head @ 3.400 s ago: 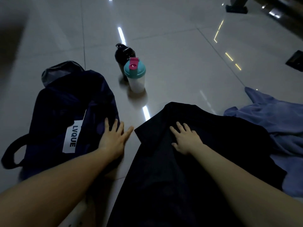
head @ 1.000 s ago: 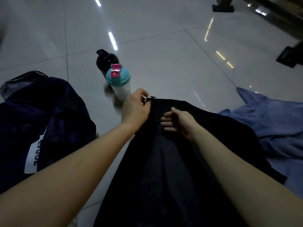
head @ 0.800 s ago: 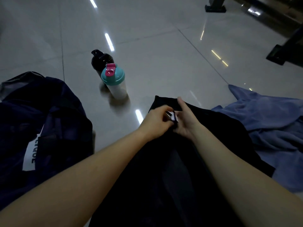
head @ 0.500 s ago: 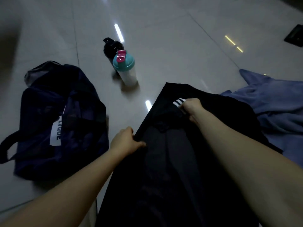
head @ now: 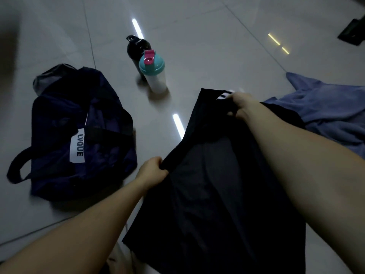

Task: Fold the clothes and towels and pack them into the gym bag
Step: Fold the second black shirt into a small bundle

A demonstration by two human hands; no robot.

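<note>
A black garment (head: 213, 175) with white stripes near its far edge lies spread on the tiled floor in front of me. My left hand (head: 153, 171) grips its left edge, fingers curled round the cloth. My right hand (head: 240, 104) grips the far end beside the white stripes. The dark navy gym bag (head: 79, 135), with a white LVQUE label, slumps on the floor to the left, its black handle sticking out on the left side. A blue towel (head: 331, 115) lies crumpled at the right, partly under the black garment.
A white shaker bottle with a teal lid and pink cap (head: 153, 74) stands beyond the garment, a black bottle (head: 137, 46) just behind it. A dark object (head: 353, 32) sits at the far right edge. Glossy tiles reflect ceiling lights.
My left hand left the bag, met my right hand at the garment's far end, then moved back along the left edge. The right hand now holds the striped far end.
</note>
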